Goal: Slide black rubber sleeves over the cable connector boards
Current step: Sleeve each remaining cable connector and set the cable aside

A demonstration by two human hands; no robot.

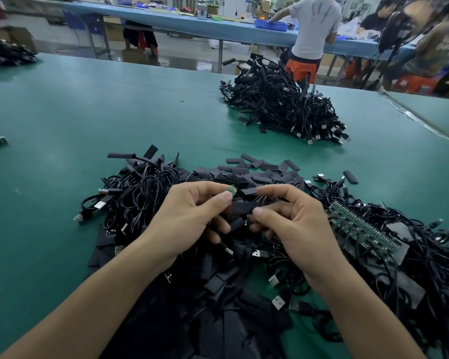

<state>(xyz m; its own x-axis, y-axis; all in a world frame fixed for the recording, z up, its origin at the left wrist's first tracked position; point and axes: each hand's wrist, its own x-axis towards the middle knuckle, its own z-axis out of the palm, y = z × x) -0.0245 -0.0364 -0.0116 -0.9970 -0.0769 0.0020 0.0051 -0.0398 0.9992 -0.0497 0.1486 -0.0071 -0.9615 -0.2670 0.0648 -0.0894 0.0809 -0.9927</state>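
My left hand [189, 216] pinches a small green connector board [232, 190] between thumb and forefinger, its tip pointing right. My right hand [293, 218] pinches a black rubber sleeve [241, 208] between thumb and fingers, just below and right of the board. Whether sleeve and board touch is hidden by my fingers. Below my hands lies a pile of loose black sleeves [259, 172] mixed with black USB cables [138, 193].
A green table [114, 112] carries a second heap of cables [285, 107] at the far right. A strip of green boards [360, 226] lies on the cables right of my right hand. People stand at a blue bench [192, 22] behind.
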